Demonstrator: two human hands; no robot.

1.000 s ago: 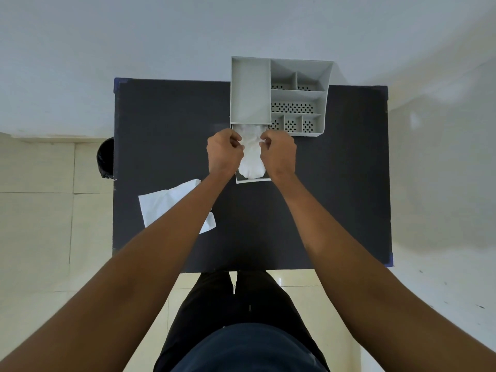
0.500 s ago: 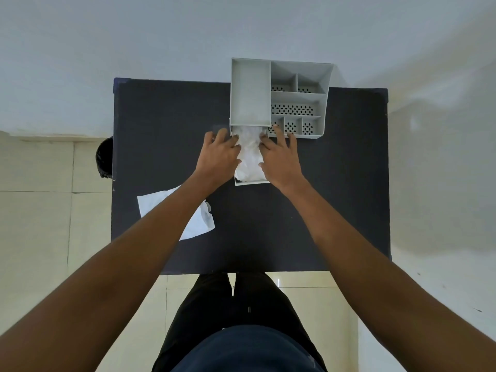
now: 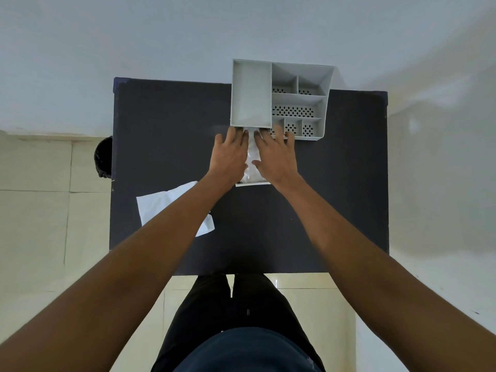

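A grey plastic organiser with several compartments stands at the far edge of the black table. A pulled-out drawer in front of it holds a crumpled white cloth or bag. My left hand lies flat on the left part of that white bundle, fingers straight and pointing at the organiser. My right hand presses flat on its right part, fingertips reaching the organiser's front edge. Most of the drawer is hidden under both hands.
A white sheet of paper or cloth lies on the table's left part, partly under my left forearm. A dark round object sits on the floor beside the table's left edge. A wall is close behind the table.
My hands went from gripping the white bundle with curled fingers to lying flat on it with straight fingers, and they slid a little toward the organiser.
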